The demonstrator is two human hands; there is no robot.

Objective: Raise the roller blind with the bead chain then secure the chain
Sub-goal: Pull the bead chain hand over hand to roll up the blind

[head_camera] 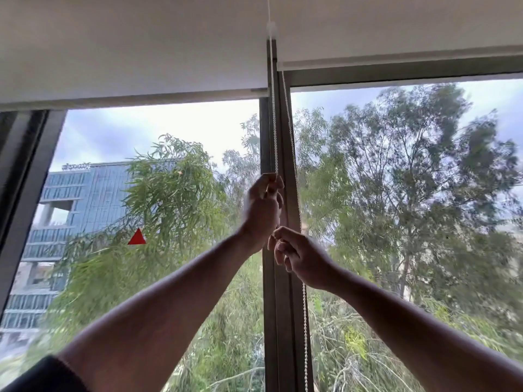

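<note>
A white bead chain (274, 123) hangs down along the dark window post (278, 321) between two panes. My left hand (261, 210) is closed around one strand of the chain, higher up. My right hand (297, 256) pinches the chain just below it. A second strand (305, 321) runs down past my right wrist. The left white roller blind (127, 52) has its bottom bar high on the window, and the right blind (396, 24) sits a little higher. A small white chain connector (271, 27) shows near the top.
Large glass panes show trees and a glass office building outside. A small red triangle sticker (137, 237) is on the left pane. A dark window frame (25, 171) slants at the far left.
</note>
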